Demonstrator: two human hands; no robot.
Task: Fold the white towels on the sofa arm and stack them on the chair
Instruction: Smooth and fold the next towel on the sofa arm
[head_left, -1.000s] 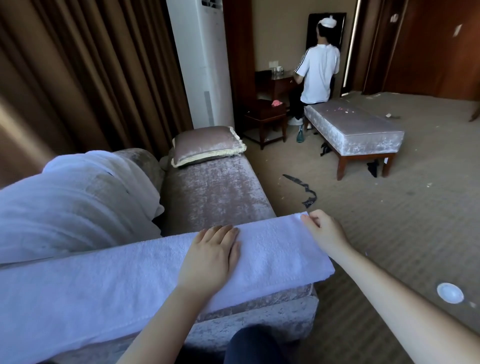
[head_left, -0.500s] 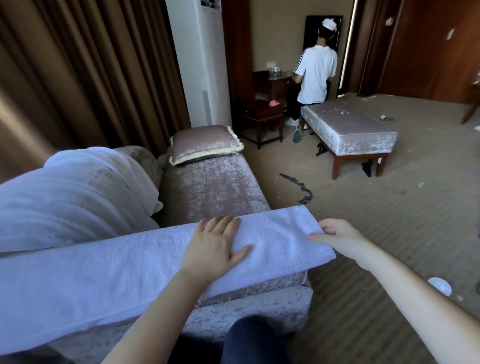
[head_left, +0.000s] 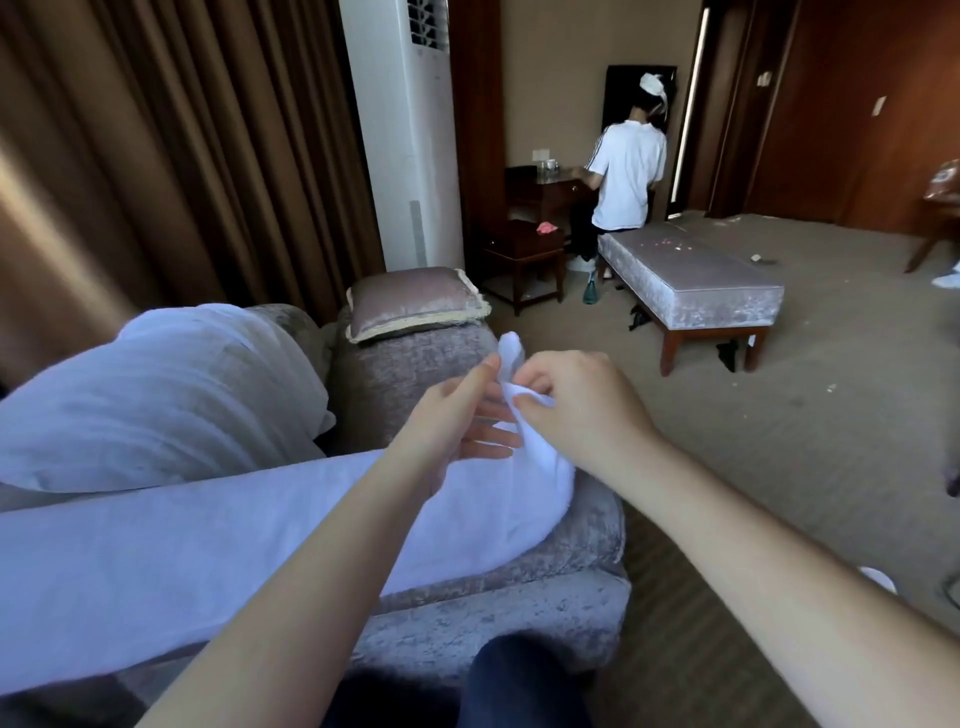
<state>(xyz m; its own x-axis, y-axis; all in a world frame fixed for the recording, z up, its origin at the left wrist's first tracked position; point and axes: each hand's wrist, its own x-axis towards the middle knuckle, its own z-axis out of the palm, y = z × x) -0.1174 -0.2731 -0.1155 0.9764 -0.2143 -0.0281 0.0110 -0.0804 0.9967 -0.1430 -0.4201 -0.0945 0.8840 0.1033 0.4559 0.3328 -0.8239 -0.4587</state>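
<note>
A long white towel (head_left: 208, 545) lies along the grey velvet sofa arm (head_left: 519, 597). Its right end is lifted off the arm, bunched between both hands. My right hand (head_left: 576, 410) pinches that raised end from the right, a white corner poking up above the fingers. My left hand (head_left: 457, 421) meets it from the left, thumb up against the cloth and fingers spread loosely under it. More white linen (head_left: 156, 395) is heaped over the sofa back at the left.
A velvet cushion (head_left: 415, 304) lies on the sofa seat beyond the hands. A padded bench (head_left: 696, 291) on wooden legs stands on the carpet to the right. A person in a white shirt (head_left: 628, 176) stands at a dark desk. A white floor air conditioner (head_left: 410, 130) rises behind.
My left hand has lifted from lying flat on the towel. My right hand has picked up the towel's right end and drawn it up and leftwards to the left hand.
</note>
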